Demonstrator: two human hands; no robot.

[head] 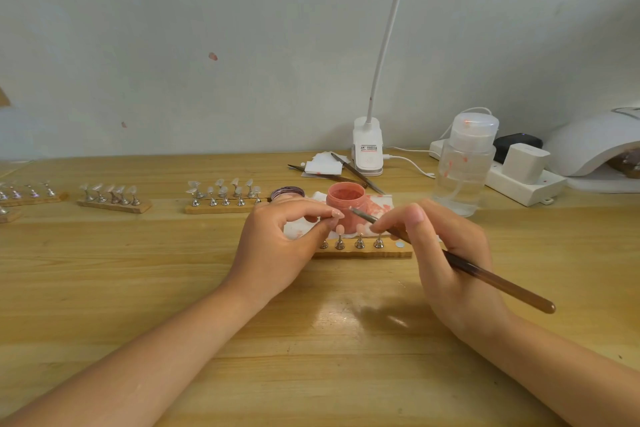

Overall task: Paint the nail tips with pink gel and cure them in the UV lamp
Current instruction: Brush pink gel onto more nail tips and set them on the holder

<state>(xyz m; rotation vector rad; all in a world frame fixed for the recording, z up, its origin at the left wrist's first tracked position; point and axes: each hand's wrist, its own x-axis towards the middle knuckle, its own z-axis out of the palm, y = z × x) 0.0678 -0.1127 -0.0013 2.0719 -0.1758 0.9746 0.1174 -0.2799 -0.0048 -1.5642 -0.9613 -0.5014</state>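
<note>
My left hand [280, 239] pinches a pink-painted nail tip [337, 214] on its small stand between thumb and forefinger, lifted above a wooden holder strip [367, 251]. My right hand [446, 253] grips a brown-handled gel brush [485, 276], whose metal tip points at that nail tip. On the strip stand several metal stands, two with pink tips [340, 229]. An open jar of pink gel [346, 199] sits just behind, on a pink-stained wipe [379, 203]. The white UV lamp [588, 146] stands at the far right.
Further wooden strips with clear nail tips [225, 196] [114, 196] line the left of the table. The jar's lid [287, 193], tweezers [356, 172], a clip-on desk lamp [367, 149], a clear pump bottle [464, 166] and a power strip [526, 180] stand behind.
</note>
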